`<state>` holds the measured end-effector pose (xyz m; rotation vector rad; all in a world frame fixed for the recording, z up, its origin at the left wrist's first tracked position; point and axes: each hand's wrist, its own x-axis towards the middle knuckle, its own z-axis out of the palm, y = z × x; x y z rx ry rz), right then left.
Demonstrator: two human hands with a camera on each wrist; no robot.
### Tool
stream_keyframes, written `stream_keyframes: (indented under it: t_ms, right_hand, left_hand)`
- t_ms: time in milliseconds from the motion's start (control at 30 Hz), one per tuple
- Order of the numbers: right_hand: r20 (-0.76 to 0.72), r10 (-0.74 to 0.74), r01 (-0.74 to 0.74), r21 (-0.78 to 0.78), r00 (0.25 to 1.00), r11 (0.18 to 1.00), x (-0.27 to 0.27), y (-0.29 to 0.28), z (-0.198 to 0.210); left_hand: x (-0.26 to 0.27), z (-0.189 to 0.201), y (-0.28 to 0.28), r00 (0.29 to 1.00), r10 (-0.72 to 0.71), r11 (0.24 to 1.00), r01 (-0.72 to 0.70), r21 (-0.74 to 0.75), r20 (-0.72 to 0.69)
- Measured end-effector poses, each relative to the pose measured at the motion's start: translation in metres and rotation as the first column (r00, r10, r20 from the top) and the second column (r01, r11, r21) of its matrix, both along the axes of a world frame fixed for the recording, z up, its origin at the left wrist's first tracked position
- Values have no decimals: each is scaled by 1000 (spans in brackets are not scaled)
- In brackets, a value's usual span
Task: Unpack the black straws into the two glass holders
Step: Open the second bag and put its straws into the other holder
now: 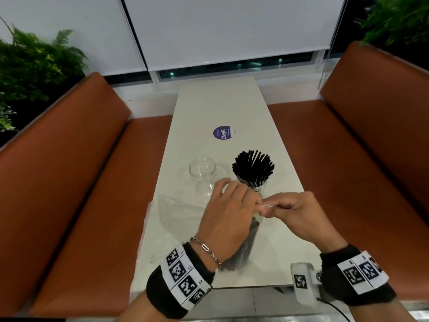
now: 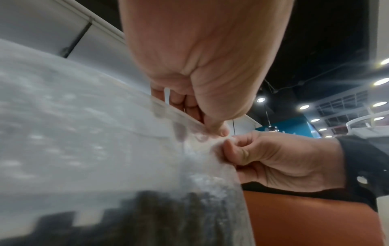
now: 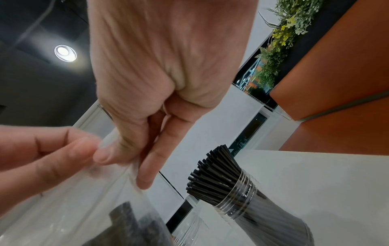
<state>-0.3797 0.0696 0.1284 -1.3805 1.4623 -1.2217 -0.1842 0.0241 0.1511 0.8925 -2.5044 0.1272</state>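
Both hands hold up a clear plastic bag (image 2: 101,136) by its top edge over the near part of the table. My left hand (image 1: 258,204) pinches the edge with thumb and fingers, and my right hand (image 1: 273,209) pinches it right beside the left. Black straws (image 1: 245,248) lie bunched in the bag's lower part, also seen as black straws (image 3: 130,224) through the plastic. Just beyond the hands stands a glass holder (image 1: 255,185) packed with black straws (image 3: 219,179) that fan out. To its left stands a second glass holder (image 1: 201,174), which is empty.
The narrow white table (image 1: 218,108) runs away from me between two orange benches (image 1: 69,173). A round purple sticker (image 1: 222,132) lies past the holders. Clear plastic (image 1: 171,208) spreads over the table's near left side. Plants (image 1: 32,66) stand behind the benches.
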Motion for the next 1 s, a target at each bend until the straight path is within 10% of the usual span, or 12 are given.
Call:
stream_keyframes:
  t_ms: [533,667,767,867,1000]
  right_hand:
    - [227,-26,15,51,974,999,-12,1,-15]
    - [321,44,-60,40,946,997,-14,9,-23]
    - [337,210,-273,151,918,950,-3,15,-37]
    - [235,282,-343,283,930,896,24,16,-54]
    - [276,291,-347,182,916,920,59,13,-56]
  left_hand:
    - [157,30,-12,943,311,917,-265,300,-119]
    - [156,6,-5,789,461,616,46,787,-406]
    - [137,-38,0,859,439,361,98,927,-262]
    - [94,-72,11,939,292,343,74,936,-181]
    - [54,-111,17,837,298,385,335,860,-460]
